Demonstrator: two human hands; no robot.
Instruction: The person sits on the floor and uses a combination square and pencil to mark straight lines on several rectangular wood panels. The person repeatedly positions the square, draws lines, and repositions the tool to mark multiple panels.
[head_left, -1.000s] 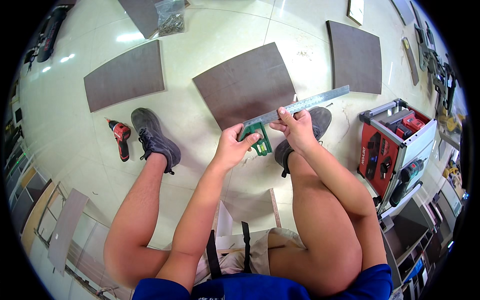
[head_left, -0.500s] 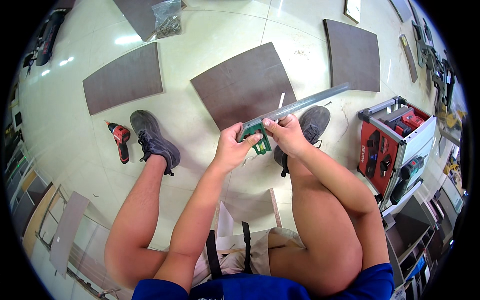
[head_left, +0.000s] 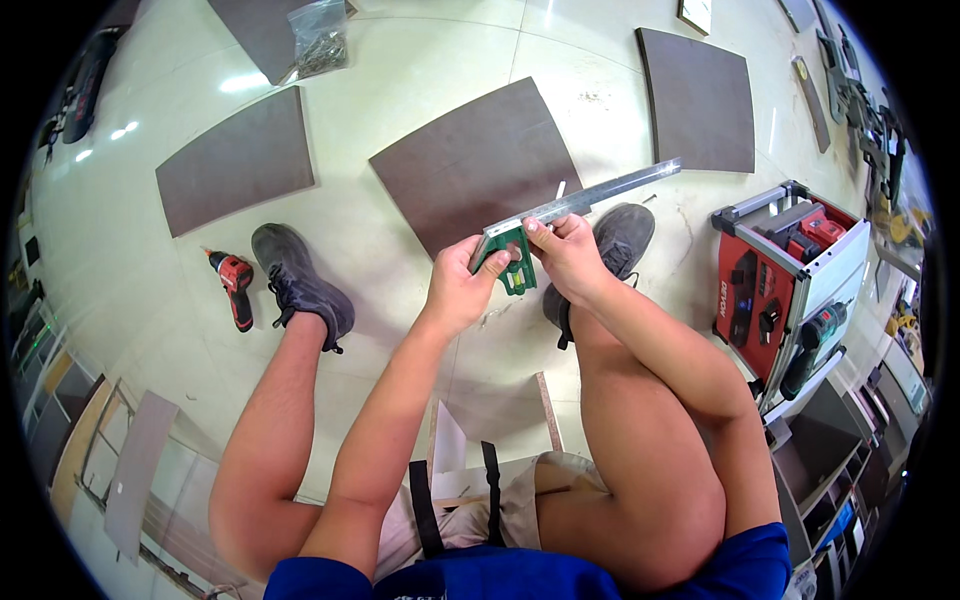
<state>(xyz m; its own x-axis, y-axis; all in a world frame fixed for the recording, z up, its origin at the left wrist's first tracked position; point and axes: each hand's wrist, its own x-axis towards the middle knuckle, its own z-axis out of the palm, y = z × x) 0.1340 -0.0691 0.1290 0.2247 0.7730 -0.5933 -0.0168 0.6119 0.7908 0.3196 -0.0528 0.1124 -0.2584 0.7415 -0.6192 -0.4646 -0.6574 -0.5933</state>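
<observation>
The left hand (head_left: 458,285) holds the square (head_left: 517,277) by its green head: the thumb presses on the face of the head, and the fingers curl behind it, partly out of sight. The right hand (head_left: 580,258) pinches the square where blade and head meet, thumb in front and forefinger bent around; its other fingers are folded, and a thin white stick (head_left: 561,188) pokes up beside them. The square is raised above the floor (head_left: 440,50), its head just off the near corner of the middle board (head_left: 480,150). The metal blade slants up to the right, crossing that board's right corner, and its tip overlaps the near edge of the right board (head_left: 702,100), close to its left corner.

The left board (head_left: 238,160) lies flat too, with a red drill (head_left: 234,287) beyond its near edge, beside the left shoe (head_left: 297,285). A clear bag (head_left: 320,45) of small metal pieces overlaps the right edge of the far board (head_left: 250,35). Toward the floor's right edge stands a red toolbox (head_left: 735,255).
</observation>
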